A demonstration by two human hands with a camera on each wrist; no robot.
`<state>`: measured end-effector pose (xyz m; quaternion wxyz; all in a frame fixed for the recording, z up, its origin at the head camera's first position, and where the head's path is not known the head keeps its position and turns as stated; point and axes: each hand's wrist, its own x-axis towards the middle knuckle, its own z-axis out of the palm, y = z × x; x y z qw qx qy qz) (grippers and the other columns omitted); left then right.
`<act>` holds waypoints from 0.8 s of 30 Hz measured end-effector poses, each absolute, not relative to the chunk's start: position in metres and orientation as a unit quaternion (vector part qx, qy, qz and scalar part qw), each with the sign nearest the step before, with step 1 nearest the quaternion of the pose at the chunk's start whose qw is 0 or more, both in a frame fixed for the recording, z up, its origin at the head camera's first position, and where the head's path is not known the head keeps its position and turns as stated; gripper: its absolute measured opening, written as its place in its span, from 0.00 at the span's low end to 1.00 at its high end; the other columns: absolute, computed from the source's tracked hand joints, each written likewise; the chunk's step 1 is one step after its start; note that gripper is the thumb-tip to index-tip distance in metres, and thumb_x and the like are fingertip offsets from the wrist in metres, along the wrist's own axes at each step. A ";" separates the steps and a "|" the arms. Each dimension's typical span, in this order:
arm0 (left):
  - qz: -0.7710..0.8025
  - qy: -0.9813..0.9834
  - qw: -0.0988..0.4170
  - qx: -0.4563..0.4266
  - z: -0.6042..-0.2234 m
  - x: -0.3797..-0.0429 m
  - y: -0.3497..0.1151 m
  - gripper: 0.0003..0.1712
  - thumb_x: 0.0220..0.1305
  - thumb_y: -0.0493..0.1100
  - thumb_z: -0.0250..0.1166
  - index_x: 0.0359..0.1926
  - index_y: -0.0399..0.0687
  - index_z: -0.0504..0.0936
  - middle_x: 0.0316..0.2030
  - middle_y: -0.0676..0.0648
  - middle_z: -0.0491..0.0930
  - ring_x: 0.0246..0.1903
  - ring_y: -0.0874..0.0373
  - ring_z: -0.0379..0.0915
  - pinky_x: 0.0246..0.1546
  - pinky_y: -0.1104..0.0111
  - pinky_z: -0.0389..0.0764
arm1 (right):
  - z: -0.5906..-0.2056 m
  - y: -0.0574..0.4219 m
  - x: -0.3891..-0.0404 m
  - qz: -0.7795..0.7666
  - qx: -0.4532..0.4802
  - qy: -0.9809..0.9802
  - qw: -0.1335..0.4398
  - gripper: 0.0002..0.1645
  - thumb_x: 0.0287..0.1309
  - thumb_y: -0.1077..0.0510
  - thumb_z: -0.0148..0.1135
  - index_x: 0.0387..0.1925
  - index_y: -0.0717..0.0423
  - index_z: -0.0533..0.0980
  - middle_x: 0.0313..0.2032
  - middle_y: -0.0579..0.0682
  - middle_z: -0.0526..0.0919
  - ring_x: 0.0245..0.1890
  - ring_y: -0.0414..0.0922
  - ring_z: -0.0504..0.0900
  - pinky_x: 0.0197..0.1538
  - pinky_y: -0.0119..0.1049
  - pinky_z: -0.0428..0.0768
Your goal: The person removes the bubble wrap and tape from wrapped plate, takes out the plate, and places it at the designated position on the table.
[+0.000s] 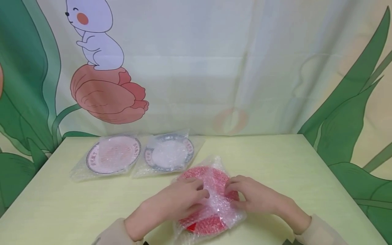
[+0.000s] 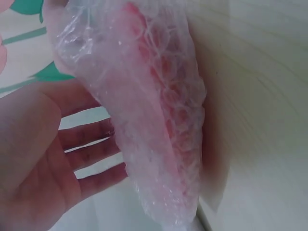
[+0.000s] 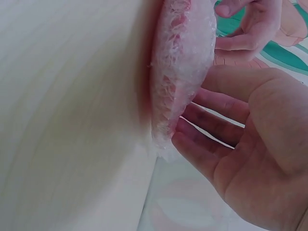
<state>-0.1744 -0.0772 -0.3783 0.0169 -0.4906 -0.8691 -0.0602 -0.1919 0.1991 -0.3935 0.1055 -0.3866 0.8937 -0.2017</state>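
Touching a red bubble-wrapped disc (image 1: 216,200), the hands (image 1: 185,198) (image 1: 255,195) are loosely spread, two wrapped plates (image 1: 114,154) (image 1: 169,153) lying just beyond.

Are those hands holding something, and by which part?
Left hand and right hand touch the round red package from above; whether either grips it cannot be told.

A round red piece (image 1: 215,185) lay flat on the pale yellow-green table (image 1: 291,163), in its near part, just right of the middle. Clear bubble wrap (image 1: 218,206) enclosed it, thicker and whiter in a band across the top face — the red showed strongest on either side. A brighter red patch (image 1: 192,227) stood out near the lower left edge. The wrap spread past the rim at the far and near ends, loose and crinkled — the left hand (image 1: 185,197) and right hand (image 1: 254,194) touched it from opposite sides.
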 end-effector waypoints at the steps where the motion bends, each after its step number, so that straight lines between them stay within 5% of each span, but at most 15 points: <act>1: -0.054 -0.868 0.017 -0.494 -0.378 -0.175 -0.075 0.09 0.69 0.45 0.69 0.47 0.51 0.85 0.37 0.55 0.73 0.37 0.63 0.70 0.41 0.73 0.76 | -0.393 0.199 -0.192 -0.201 -0.387 0.894 0.105 0.14 0.63 0.61 0.71 0.50 0.52 0.84 0.52 0.41 0.81 0.56 0.43 0.77 0.62 0.47 0.76; 14: 0.000 -0.836 0.028 -0.549 -0.391 -0.175 -0.055 0.16 0.76 0.49 0.61 0.60 0.55 0.81 0.61 0.53 0.78 0.61 0.57 0.73 0.64 0.63 0.72 | -0.393 0.199 -0.189 -0.199 -0.387 0.894 0.102 0.14 0.63 0.61 0.70 0.51 0.54 0.85 0.51 0.41 0.78 0.54 0.42 0.76 0.60 0.45 0.77; 24: -0.018 -0.831 0.007 -0.555 -0.392 -0.176 -0.054 0.12 0.76 0.46 0.61 0.57 0.58 0.81 0.53 0.57 0.78 0.53 0.60 0.74 0.58 0.68 0.76 | -0.392 0.200 -0.188 -0.199 -0.395 0.890 0.108 0.15 0.62 0.63 0.68 0.51 0.53 0.85 0.51 0.39 0.78 0.54 0.40 0.75 0.60 0.42 0.77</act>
